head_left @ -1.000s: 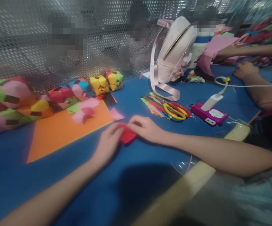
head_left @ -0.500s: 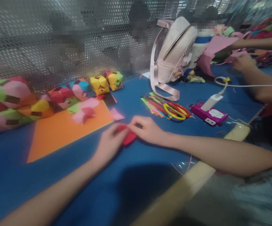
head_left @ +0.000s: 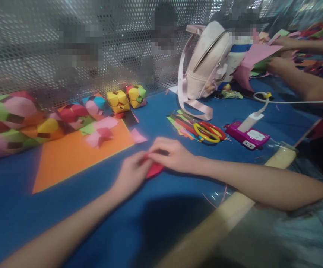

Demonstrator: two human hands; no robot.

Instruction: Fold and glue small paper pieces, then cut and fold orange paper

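A small piece of red paper [head_left: 155,170] is held between my two hands over the blue table [head_left: 105,223]. My left hand [head_left: 133,169] has its fingers closed on the paper's left side and partly covers it. From the right, my right hand [head_left: 171,154] pinches the paper's upper edge, thumb and fingertips together. The fingertips of both hands meet there. Just left of my hands lies a large orange sheet [head_left: 80,160], with pink folded paper [head_left: 101,136] on it and a pink scrap [head_left: 138,136] at its right corner.
Folded paper balls [head_left: 18,111] line the back left. Scissors [head_left: 210,132] lie on paper strips, beside a purple power adapter [head_left: 247,134] with a white cable. A pale backpack [head_left: 208,59] leans on the perforated metal screen. Another person's hands [head_left: 282,67] hold pink paper at the right.
The red paper sits slightly lower and shows less, and my left hand has shifted down a little. The other person's hands and pink paper have moved left.
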